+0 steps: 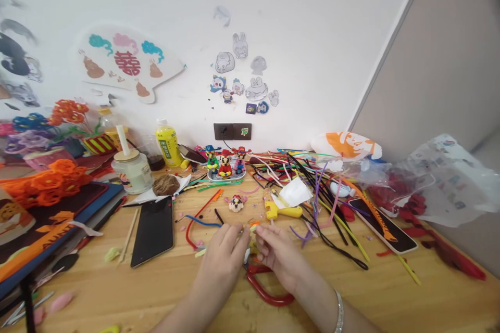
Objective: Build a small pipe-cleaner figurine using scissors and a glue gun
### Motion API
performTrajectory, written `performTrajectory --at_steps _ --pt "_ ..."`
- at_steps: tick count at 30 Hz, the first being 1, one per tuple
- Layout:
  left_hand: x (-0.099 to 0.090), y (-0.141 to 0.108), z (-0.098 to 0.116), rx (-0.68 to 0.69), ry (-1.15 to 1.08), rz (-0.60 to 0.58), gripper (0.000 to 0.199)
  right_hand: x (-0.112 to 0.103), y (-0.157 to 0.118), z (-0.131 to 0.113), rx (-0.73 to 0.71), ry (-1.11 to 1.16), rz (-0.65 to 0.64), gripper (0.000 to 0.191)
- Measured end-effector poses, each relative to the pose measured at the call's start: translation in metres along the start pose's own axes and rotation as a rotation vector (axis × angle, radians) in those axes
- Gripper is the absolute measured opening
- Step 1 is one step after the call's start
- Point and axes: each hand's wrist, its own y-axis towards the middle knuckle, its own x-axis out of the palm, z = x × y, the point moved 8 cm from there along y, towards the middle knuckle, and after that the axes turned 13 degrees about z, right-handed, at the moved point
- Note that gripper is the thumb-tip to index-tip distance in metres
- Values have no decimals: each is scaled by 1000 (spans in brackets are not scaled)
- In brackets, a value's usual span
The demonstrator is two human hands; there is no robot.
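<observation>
Both hands meet over the middle of the wooden table (156,291). My left hand (224,255) has its fingers pressed together; what they hold, if anything, is hidden. My right hand (279,255) pinches a small yellow-green piece (253,228) between thumb and fingers, close to the left fingertips. Under the hands lies a tool with red handles (269,296), its front part covered by the hands. Just beyond them are a small white and pink figure head (236,203) and a yellow glue gun (283,210).
A black phone (153,231) lies on the left and another phone (385,226) on the right. Pipe cleaners (312,177) spread behind the glue gun. Three small figures (225,164), a yellow bottle (167,143) and a candle jar (133,171) stand farther back.
</observation>
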Motion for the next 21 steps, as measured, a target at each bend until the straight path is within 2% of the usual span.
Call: performTrajectory --at_steps 3,5,9,12,15,21 --pt "-4 -1 10 136 97 35 32 -3 0 4 34 27 8 26" --pt "-1 -3 10 108 67 17 31 -4 0 3 31 27 19 25" --pt "5 -3 0 -118 -129 29 28 -2 -1 -4 -35 62 26 22" --pt "4 1 -6 -254 -251 58 19 2 -3 -3 -21 134 2 21" --pt "6 5 -13 -373 -332 21 11 3 -4 2 -12 175 13 22" --pt "17 -5 -32 -664 -483 -63 19 9 -9 5 -34 179 1 23"
